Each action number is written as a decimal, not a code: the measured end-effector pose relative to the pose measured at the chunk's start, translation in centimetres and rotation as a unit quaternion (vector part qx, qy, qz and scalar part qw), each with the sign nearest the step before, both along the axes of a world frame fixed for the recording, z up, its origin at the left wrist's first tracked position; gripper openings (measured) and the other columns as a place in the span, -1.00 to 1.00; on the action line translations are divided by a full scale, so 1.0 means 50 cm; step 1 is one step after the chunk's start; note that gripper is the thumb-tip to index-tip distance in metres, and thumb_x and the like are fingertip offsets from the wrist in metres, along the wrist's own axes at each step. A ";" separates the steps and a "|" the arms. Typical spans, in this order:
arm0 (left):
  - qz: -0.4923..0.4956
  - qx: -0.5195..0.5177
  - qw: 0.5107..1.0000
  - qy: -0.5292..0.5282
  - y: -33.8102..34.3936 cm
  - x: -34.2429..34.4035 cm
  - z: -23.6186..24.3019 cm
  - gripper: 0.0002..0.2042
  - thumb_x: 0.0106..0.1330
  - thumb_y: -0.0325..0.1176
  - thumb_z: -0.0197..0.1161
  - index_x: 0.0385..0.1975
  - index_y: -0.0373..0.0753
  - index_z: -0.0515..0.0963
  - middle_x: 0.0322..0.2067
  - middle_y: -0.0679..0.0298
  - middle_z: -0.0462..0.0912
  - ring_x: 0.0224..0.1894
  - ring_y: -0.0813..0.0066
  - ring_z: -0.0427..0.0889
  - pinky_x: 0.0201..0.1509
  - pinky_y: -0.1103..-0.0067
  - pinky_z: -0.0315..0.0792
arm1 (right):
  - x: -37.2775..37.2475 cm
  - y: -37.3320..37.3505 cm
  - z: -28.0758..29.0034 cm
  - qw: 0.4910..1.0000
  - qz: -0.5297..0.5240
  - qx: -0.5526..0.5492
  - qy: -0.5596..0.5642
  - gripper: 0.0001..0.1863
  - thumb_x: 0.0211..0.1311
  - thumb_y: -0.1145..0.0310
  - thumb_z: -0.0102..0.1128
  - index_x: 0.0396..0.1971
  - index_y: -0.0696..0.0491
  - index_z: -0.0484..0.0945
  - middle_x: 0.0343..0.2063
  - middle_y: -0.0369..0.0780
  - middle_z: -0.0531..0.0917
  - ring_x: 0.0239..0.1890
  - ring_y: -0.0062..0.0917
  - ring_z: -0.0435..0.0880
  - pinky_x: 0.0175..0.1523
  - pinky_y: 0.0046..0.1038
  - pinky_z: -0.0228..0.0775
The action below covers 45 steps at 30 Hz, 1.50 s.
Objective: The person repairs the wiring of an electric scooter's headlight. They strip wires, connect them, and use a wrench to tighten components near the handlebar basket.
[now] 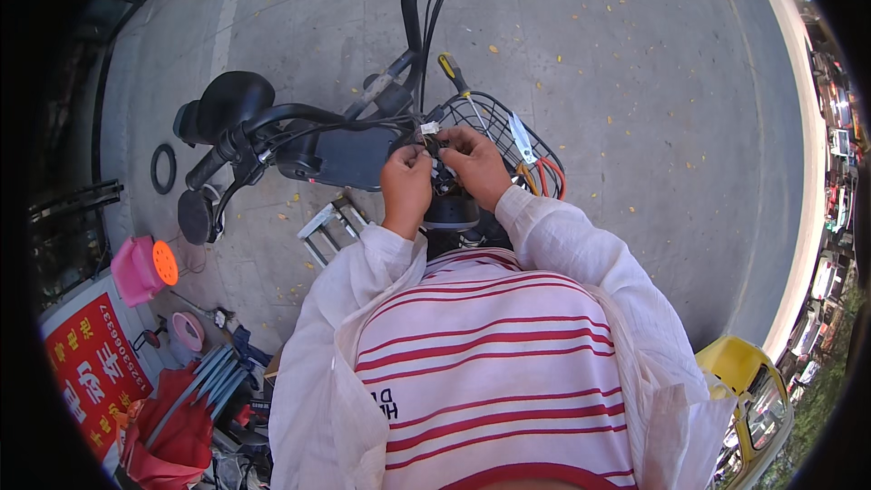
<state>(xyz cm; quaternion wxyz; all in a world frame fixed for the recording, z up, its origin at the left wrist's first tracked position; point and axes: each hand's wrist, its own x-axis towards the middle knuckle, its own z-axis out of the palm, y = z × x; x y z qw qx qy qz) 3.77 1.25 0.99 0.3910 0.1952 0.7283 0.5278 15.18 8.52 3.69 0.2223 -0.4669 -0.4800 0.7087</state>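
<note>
My left hand [406,189] and my right hand [477,168] meet at the front of an electric scooter, fingertips closed in a pinch on thin dark wires [430,142]. A small white plug connector [429,128] stands just above the fingertips. Below the hands is a round black housing [451,212], partly covered by them. Beside my right hand is a black wire basket [494,111]. Across it lie a screwdriver [450,71] with a yellow and black handle and scissors [521,138] near red-orange handles [550,174]. The exact grip on the wires is partly hidden.
The scooter's handlebar [304,112] spreads left and up, with a mirror [195,216] and black seat [238,102]. A metal step stool [333,229] stands on the pavement. At lower left are a pink container [136,270], a red sign [91,372] and a red umbrella [168,440].
</note>
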 end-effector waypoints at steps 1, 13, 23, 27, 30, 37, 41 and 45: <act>0.001 0.001 1.000 -0.005 0.001 0.000 0.001 -0.79 0.24 -0.40 0.23 -0.27 -0.46 0.58 -0.48 0.27 0.63 -0.48 0.66 0.49 -0.43 0.65 0.36 | 0.001 0.000 0.004 1.000 0.012 -0.004 0.000 -0.81 0.09 0.45 0.25 -0.28 0.17 0.58 -0.50 -0.32 0.56 -0.46 -0.72 0.44 -0.38 -0.62 0.28; -0.002 0.024 0.999 -0.046 -0.002 -0.002 0.004 -0.81 0.25 -0.41 0.23 -0.28 -0.45 0.59 -0.46 0.27 0.64 -0.44 0.66 0.51 -0.38 0.67 0.36 | -0.011 0.009 -0.008 0.995 0.061 0.046 -0.058 -0.72 0.12 0.29 0.28 -0.31 0.21 0.56 -0.57 -0.28 0.55 -0.56 -0.68 0.44 -0.48 -0.56 0.27; -0.016 0.002 0.999 -0.048 0.000 -0.004 0.018 -0.81 0.25 -0.42 0.21 -0.28 -0.45 0.59 -0.44 0.31 0.62 -0.41 0.68 0.48 -0.33 0.69 0.35 | 0.000 0.035 -0.007 0.969 0.016 -0.243 -0.032 -0.71 0.11 0.26 0.29 -0.34 0.22 0.59 -0.65 -0.33 0.48 -0.73 -0.67 0.33 -0.67 -0.55 0.05; 0.000 0.015 0.999 -0.033 -0.001 -0.003 0.007 -0.81 0.20 -0.40 0.26 -0.34 -0.42 0.61 -0.51 0.32 0.63 -0.49 0.70 0.49 -0.42 0.67 0.35 | -0.004 0.030 -0.005 0.983 0.013 -0.180 -0.031 -0.74 0.10 0.31 0.31 -0.35 0.21 0.60 -0.64 -0.33 0.51 -0.68 -0.68 0.36 -0.62 -0.55 0.09; -0.006 -0.016 1.000 0.016 0.001 -0.003 0.007 -0.80 0.16 -0.37 0.28 -0.36 -0.42 0.62 -0.53 0.26 0.65 -0.51 0.63 0.55 -0.42 0.63 0.39 | -0.009 0.019 0.007 0.991 -0.001 -0.125 -0.049 -0.77 0.10 0.35 0.31 -0.35 0.22 0.61 -0.60 -0.32 0.55 -0.60 -0.69 0.40 -0.54 -0.56 0.17; -0.030 -0.065 0.993 0.095 0.013 0.003 0.010 -0.77 0.12 -0.35 0.28 -0.37 -0.43 0.62 -0.57 0.16 0.66 -0.54 0.49 0.61 -0.42 0.57 0.43 | 0.000 0.010 -0.017 0.998 0.009 -0.047 -0.030 -0.80 0.15 0.39 0.28 -0.32 0.23 0.62 -0.51 -0.29 0.61 -0.49 -0.68 0.43 -0.39 -0.58 0.27; -0.016 -0.012 0.999 0.047 0.006 0.004 0.011 -0.79 0.15 -0.38 0.26 -0.33 -0.43 0.61 -0.55 0.18 0.66 -0.53 0.56 0.59 -0.42 0.60 0.42 | 0.002 0.016 0.002 0.996 0.034 -0.070 -0.043 -0.78 0.16 0.38 0.28 -0.30 0.23 0.63 -0.49 -0.28 0.62 -0.47 -0.67 0.45 -0.35 -0.58 0.29; -0.009 0.035 0.999 0.023 -0.004 0.001 -0.001 -0.80 0.18 -0.44 0.24 -0.28 -0.43 0.59 -0.53 0.24 0.65 -0.51 0.64 0.55 -0.44 0.64 0.39 | -0.002 0.017 0.032 0.995 0.058 -0.055 -0.054 -0.75 0.20 0.35 0.24 -0.27 0.25 0.62 -0.49 -0.28 0.62 -0.46 -0.66 0.45 -0.34 -0.58 0.30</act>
